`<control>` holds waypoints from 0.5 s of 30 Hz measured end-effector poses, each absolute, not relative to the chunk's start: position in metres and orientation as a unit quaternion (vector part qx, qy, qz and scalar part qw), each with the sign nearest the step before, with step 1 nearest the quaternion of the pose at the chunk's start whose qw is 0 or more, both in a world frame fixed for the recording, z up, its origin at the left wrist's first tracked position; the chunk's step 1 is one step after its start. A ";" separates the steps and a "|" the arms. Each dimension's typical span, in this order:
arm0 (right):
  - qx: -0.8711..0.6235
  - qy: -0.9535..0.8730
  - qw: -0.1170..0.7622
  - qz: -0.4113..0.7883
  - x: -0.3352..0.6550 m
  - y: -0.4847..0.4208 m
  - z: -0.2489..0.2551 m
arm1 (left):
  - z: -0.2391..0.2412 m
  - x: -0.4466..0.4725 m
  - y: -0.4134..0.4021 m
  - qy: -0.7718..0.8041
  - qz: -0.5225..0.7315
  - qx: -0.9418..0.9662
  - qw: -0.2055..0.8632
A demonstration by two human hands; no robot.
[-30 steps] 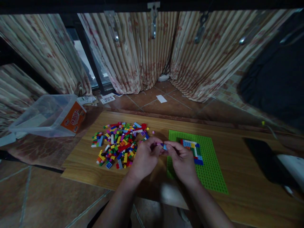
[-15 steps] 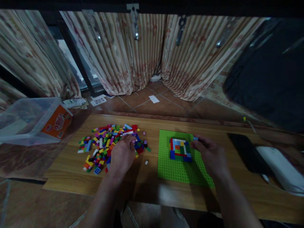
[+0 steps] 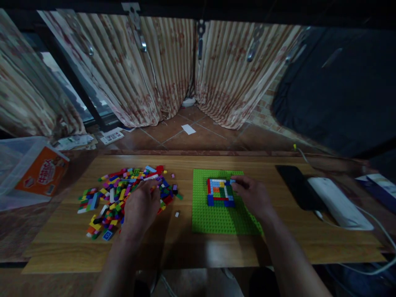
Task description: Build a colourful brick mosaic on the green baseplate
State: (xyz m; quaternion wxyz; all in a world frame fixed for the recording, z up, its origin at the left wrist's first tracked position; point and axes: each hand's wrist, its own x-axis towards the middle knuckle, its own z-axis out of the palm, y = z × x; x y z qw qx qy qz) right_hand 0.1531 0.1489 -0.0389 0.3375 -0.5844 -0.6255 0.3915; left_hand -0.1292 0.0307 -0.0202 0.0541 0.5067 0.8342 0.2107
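Observation:
A green baseplate (image 3: pixel 213 222) lies on the table with a small square build of coloured bricks (image 3: pixel 221 193) on it, its rim mostly white, red and blue. At the build's far right corner, my right hand (image 3: pixel 252 196) pinches a light blue brick (image 3: pixel 232 181). My left hand (image 3: pixel 142 208) is over the right part of a loose heap of mixed bricks (image 3: pixel 119 194), fingers curled together. What those fingertips hold, if anything, is hidden. One small white brick (image 3: pixel 177 214) lies alone between the heap and the baseplate.
The wooden table (image 3: pixel 173 251) carries a black phone (image 3: pixel 298 187) and a white power bank (image 3: pixel 340 206) with a cable on the right. A clear plastic bin (image 3: pixel 18 165) with an orange label stands at far left. Striped curtains (image 3: pixel 167 70) hang behind.
The view has turned to the right. My right hand has brought the light blue brick leftward to the build's far right corner. My left hand stays at the heap, its fingers still curled.

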 end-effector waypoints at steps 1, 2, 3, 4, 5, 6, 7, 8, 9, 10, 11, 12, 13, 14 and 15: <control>-0.585 -0.640 0.333 0.372 0.153 0.149 -0.039 | -0.021 -0.130 0.031 0.834 0.217 0.505 0.055; -0.585 -0.652 0.327 0.353 0.154 0.148 -0.038 | -0.021 -0.130 0.031 0.834 0.222 0.502 0.056; -0.585 -0.663 0.320 0.339 0.154 0.148 -0.038 | -0.021 -0.130 0.031 0.834 0.228 0.500 0.058; -0.584 -0.673 0.312 0.330 0.154 0.147 -0.037 | -0.021 -0.131 0.031 0.834 0.234 0.497 0.060; -0.583 -0.681 0.303 0.324 0.153 0.147 -0.037 | -0.021 -0.131 0.031 0.833 0.239 0.495 0.062; -0.582 -0.688 0.294 0.319 0.153 0.146 -0.036 | -0.022 -0.131 0.031 0.831 0.245 0.495 0.062; -0.581 -0.693 0.288 0.314 0.152 0.146 -0.036 | -0.022 -0.131 0.031 0.829 0.249 0.496 0.062; -0.580 -0.698 0.283 0.310 0.152 0.145 -0.036 | -0.022 -0.131 0.031 0.827 0.254 0.498 0.062; -0.578 -0.702 0.280 0.308 0.151 0.145 -0.036 | -0.023 -0.131 0.030 0.824 0.258 0.500 0.062; -0.575 -0.706 0.277 0.307 0.151 0.145 -0.037 | -0.023 -0.132 0.030 0.822 0.261 0.502 0.064; -0.572 -0.710 0.274 0.306 0.150 0.146 -0.038 | -0.024 -0.132 0.030 0.821 0.264 0.502 0.065; -0.568 -0.714 0.270 0.307 0.150 0.146 -0.039 | -0.024 -0.132 0.031 0.820 0.266 0.502 0.067; -0.564 -0.719 0.267 0.306 0.150 0.147 -0.041 | -0.024 -0.131 0.031 0.819 0.268 0.502 0.069; -0.562 -0.722 0.265 0.306 0.150 0.147 -0.042 | -0.024 -0.131 0.031 0.819 0.270 0.501 0.070; -0.560 -0.723 0.265 0.305 0.150 0.148 -0.043 | -0.024 -0.131 0.031 0.819 0.271 0.501 0.071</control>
